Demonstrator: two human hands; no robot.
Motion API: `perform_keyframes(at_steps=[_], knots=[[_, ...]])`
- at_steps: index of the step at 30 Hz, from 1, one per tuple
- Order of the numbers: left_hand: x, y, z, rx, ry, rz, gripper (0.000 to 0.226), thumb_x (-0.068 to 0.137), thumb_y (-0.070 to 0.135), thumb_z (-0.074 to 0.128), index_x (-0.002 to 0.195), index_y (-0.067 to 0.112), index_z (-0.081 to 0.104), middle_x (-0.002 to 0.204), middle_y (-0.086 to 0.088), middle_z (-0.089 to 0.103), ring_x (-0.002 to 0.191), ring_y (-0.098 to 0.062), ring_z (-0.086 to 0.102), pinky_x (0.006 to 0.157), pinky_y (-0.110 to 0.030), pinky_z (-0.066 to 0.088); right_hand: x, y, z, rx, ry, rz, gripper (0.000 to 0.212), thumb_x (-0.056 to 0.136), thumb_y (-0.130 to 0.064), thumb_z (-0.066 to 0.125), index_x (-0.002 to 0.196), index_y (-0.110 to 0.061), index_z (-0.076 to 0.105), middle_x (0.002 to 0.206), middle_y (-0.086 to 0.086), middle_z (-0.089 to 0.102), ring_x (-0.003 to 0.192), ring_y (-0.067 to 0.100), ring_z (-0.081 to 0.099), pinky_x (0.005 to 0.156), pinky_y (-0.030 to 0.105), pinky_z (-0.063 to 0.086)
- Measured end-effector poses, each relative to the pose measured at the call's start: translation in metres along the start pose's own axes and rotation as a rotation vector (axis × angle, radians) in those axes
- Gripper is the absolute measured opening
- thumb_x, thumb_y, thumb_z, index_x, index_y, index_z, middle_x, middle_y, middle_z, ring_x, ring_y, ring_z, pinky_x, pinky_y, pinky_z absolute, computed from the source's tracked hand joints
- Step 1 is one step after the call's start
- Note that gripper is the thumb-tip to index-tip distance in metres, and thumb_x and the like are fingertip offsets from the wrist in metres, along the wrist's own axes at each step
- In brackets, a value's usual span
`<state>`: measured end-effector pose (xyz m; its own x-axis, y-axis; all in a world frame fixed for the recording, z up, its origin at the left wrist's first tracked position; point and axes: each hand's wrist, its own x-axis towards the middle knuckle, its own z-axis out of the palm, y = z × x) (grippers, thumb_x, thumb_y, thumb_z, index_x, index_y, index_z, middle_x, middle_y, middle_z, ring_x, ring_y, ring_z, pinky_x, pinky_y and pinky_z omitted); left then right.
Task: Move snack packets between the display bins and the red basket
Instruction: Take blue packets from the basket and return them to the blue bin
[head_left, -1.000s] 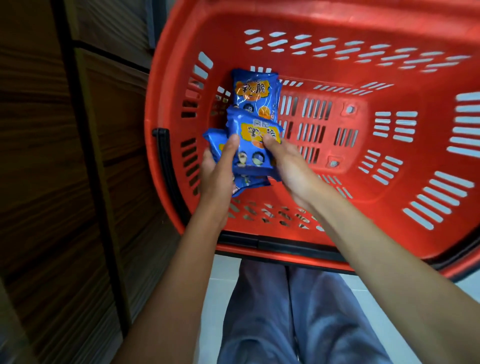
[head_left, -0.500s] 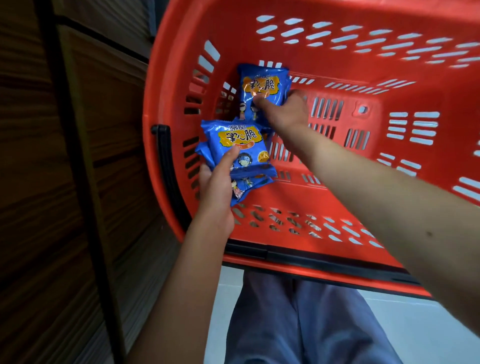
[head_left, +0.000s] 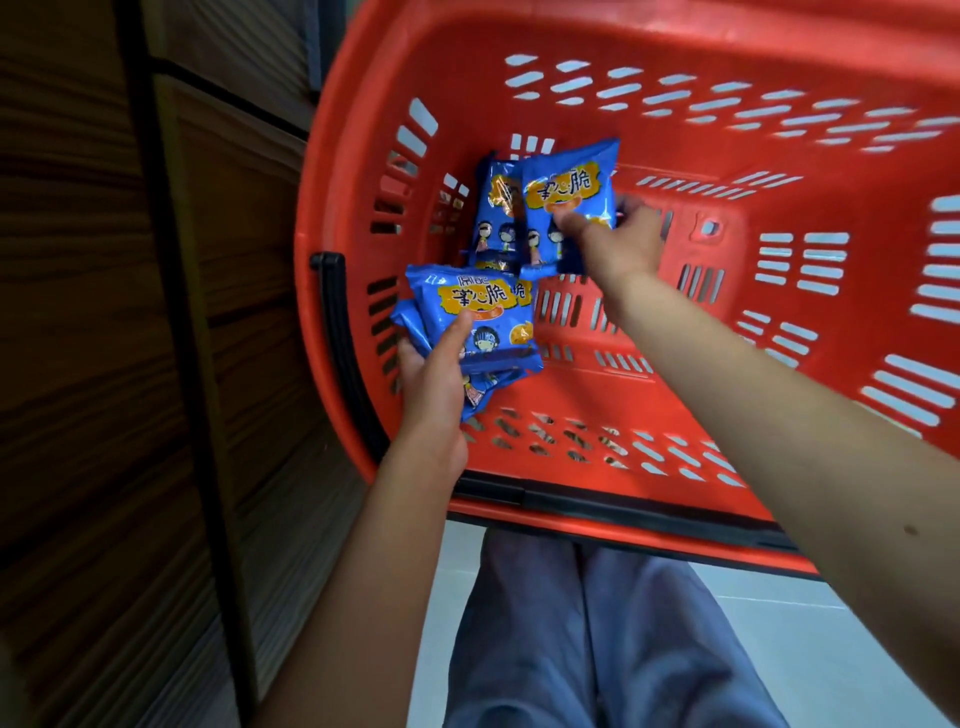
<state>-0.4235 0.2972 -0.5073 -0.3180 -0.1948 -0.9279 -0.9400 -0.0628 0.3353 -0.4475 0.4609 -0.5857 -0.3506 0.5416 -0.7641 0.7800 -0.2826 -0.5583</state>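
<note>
From my remote seat I look down into the red basket (head_left: 675, 67), a slotted plastic tub with a black handle (head_left: 332, 322) folded along its rim; both hands are inside it. The left hand (head_left: 434, 384) grips a small stack of blue snack packets (head_left: 478, 306) over the near left corner of the basket, thumb pressed on the front of the top packet, fingers hidden beneath the stack; I make out several packets fanned under one another, but cannot count them for certain. The right hand (head_left: 618, 244) reaches farther in, towards the far left corner, and pinches a single blue packet (head_left: 569, 192) by its lower right edge, holding it upright with its printed face towards me. Just beside that one, on its left and partly behind it, stands another blue packet (head_left: 496, 218); I cannot tell whether the right hand holds it too or whether it leans on the basket wall. The basket floor to the right of the hands shows only red slots. Dark wooden panels (head_left: 104, 364) stand left of the basket; grey trousers (head_left: 597, 649) and a pale floor (head_left: 779, 623) show below its near rim.
</note>
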Motion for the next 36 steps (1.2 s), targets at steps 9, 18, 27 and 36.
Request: perform_keyframes(at_steps=[9, 18, 27, 36], knots=[[-0.016, 0.009, 0.009, 0.060, -0.153, 0.071, 0.051, 0.087, 0.024, 0.064, 0.134, 0.014, 0.046, 0.122, -0.010, 0.064, 0.102, -0.029, 0.066, 0.095, -0.050, 0.049, -0.064, -0.004, -0.047, 0.208, -0.615, 0.234, 0.011, 0.089, -0.018, 0.054, 0.082, -0.018, 0.063, 0.068, -0.008, 0.071, 0.058, 0.008, 0.066, 0.056, 0.016, 0.052], [-0.029, 0.028, 0.008, 0.174, -0.479, 0.001, 0.055, 0.076, 0.045, 0.064, 0.120, 0.013, 0.063, 0.115, -0.014, 0.068, 0.097, -0.035, 0.066, 0.094, -0.050, 0.050, -0.086, 0.004, -0.043, 0.267, -0.776, 0.220, 0.017, 0.090, -0.014, 0.052, 0.103, -0.017, 0.063, 0.094, -0.002, 0.073, 0.084, 0.016, 0.070, 0.079, 0.031, 0.057], [-0.005, 0.017, 0.008, 0.130, -0.290, 0.081, 0.033, 0.078, 0.008, 0.069, 0.110, 0.012, 0.065, 0.100, -0.005, 0.073, 0.086, -0.020, 0.071, 0.076, -0.033, 0.056, -0.044, -0.009, -0.026, 0.196, -0.587, 0.364, 0.040, 0.092, -0.051, 0.037, 0.101, -0.020, 0.061, 0.084, -0.002, 0.059, 0.065, 0.013, 0.053, 0.063, 0.025, 0.040], [0.019, 0.009, 0.010, 0.033, -0.212, -0.105, 0.013, 0.077, 0.017, 0.071, 0.090, 0.017, 0.071, 0.091, -0.007, 0.074, 0.073, -0.021, 0.070, 0.079, -0.038, 0.056, 0.030, 0.003, 0.039, -0.501, -0.087, -0.065, 0.065, 0.064, -0.054, 0.076, 0.108, -0.008, 0.062, 0.108, 0.009, 0.066, 0.100, 0.024, 0.063, 0.088, 0.037, 0.051]])
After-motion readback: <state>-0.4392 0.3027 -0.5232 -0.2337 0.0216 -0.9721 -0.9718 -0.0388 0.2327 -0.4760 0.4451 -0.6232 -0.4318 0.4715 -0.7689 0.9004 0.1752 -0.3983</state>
